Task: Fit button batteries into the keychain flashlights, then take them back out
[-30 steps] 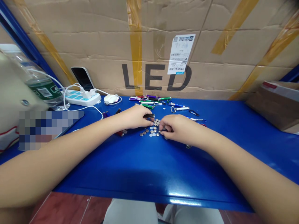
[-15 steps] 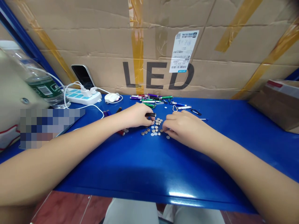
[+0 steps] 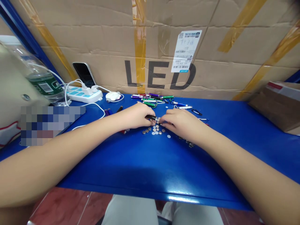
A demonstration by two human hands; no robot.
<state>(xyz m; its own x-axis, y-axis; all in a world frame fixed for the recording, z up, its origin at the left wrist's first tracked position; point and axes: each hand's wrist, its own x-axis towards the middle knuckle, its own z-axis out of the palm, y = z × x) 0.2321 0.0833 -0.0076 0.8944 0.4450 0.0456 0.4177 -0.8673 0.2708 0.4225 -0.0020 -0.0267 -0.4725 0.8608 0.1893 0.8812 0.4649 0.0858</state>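
Note:
My left hand (image 3: 142,116) is closed around a slim black penlight tube (image 3: 151,117), whose end points right. Close to that end, my right hand (image 3: 177,122) has thumb and fingers pinched together. Whatever is between them is too small to make out. Below both hands, several round silver button cells (image 3: 154,130) lie scattered with some pale discs. A single pale disc (image 3: 168,136) sits apart, under my right hand. Small dark metal parts (image 3: 190,144) show beside my right wrist. Partly hidden behind my left forearm are more coloured tubes (image 3: 110,111).
Several coloured penlights with clips (image 3: 152,100) lie at the back, beside a black clip (image 3: 196,112). A power strip (image 3: 83,94), charger (image 3: 113,96), phone (image 3: 83,74) and water bottle (image 3: 47,87) stand left. Cardboard boxes border the blue table (image 3: 140,168) behind and right.
My right hand has moved left and slightly up, from the button cells to the end of the black tube. My left hand keeps hold of the tube in nearly the same place.

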